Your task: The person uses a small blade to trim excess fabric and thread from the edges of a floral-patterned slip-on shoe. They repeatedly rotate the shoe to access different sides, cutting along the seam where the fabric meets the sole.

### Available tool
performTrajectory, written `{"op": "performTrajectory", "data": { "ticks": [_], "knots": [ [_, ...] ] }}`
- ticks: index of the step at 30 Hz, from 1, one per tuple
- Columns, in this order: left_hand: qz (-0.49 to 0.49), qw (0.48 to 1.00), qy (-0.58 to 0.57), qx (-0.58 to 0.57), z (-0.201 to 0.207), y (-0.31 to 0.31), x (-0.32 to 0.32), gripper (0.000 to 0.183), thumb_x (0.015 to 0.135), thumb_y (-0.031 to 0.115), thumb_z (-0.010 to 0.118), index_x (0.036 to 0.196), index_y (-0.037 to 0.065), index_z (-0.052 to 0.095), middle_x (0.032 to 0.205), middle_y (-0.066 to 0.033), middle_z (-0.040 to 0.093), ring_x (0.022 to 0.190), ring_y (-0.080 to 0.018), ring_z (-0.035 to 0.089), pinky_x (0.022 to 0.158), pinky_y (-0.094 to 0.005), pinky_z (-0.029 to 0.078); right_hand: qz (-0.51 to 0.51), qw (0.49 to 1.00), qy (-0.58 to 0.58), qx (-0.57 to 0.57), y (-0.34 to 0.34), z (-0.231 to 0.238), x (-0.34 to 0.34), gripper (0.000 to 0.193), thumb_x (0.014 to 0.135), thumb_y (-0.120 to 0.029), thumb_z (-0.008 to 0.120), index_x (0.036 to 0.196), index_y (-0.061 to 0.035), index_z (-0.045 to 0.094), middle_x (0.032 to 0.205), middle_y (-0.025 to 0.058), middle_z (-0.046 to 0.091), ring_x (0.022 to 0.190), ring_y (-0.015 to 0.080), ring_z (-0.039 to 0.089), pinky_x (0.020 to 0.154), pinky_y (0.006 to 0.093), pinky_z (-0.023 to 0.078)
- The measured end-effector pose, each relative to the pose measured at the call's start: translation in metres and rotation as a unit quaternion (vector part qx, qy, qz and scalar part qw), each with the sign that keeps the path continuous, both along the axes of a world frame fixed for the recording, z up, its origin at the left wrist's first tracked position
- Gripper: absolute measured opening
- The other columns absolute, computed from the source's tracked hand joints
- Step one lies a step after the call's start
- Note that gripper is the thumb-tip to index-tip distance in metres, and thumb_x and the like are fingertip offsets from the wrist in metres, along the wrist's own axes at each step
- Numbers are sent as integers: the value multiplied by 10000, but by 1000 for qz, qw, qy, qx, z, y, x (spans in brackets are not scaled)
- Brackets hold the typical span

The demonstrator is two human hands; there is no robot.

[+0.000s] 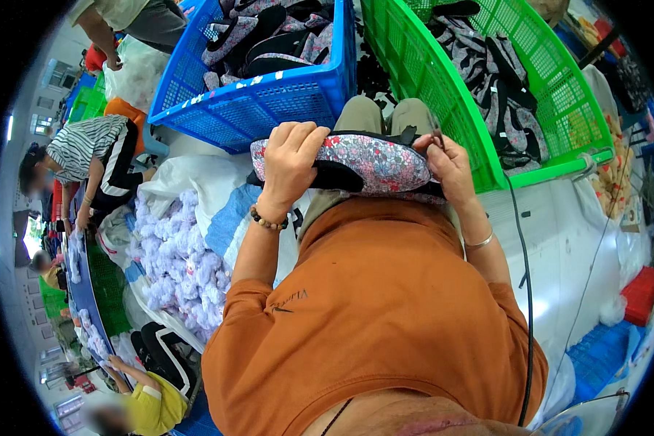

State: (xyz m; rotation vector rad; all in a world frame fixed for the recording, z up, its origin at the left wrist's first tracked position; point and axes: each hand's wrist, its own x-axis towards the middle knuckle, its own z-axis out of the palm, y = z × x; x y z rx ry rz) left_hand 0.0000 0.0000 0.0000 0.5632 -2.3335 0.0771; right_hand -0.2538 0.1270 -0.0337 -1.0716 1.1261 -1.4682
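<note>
Your left grip curled on floral padded piece, your side of blue crate; right grip pinched on small dark tool at piece's end. Likely trimming; next move wants piece steady.

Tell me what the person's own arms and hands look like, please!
The left hand and right hand wear no gloves. A bracelet of round brown and dark beads circles the left wrist, and a thin silvery bangle circles the right. Short orange-brown sleeves leave the forearms uncovered.
</note>
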Motion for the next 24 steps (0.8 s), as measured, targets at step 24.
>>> {"op": "performTrajectory", "data": {
  "ticks": [24],
  "knots": [
    [-18,997,-8,-75,21,-9,1,297,637,-33,583,911,71,632,886,-63,617,818,-247,571,702,-356,444,-159,977,-137,-33,-13,-7,-2,147,907,-166,603,875,-22,612,736,-5,587,440,2,338,391,172,241]
  ]
}}
